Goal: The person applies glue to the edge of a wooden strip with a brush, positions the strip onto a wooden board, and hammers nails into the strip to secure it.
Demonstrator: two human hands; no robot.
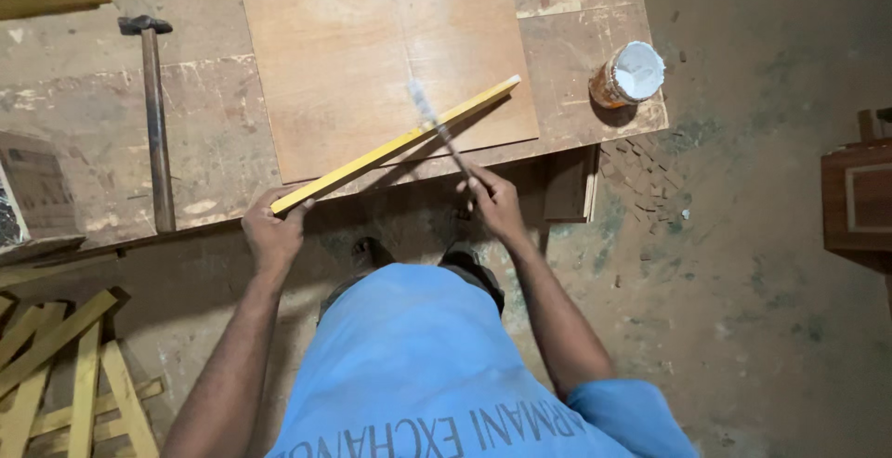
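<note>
My left hand grips the near end of a long yellow wooden strip, which slants up and to the right over a plywood board. In my right hand is a thin brush; its whitish, blurred tip rests on or just above the strip near its middle. An open tin of white glue or paint stands on the bench's right corner, beyond my right hand.
A hammer lies on the worn workbench to the left. Yellow wooden slats are stacked at lower left on the dirt floor. A brown wooden piece of furniture is at the right edge.
</note>
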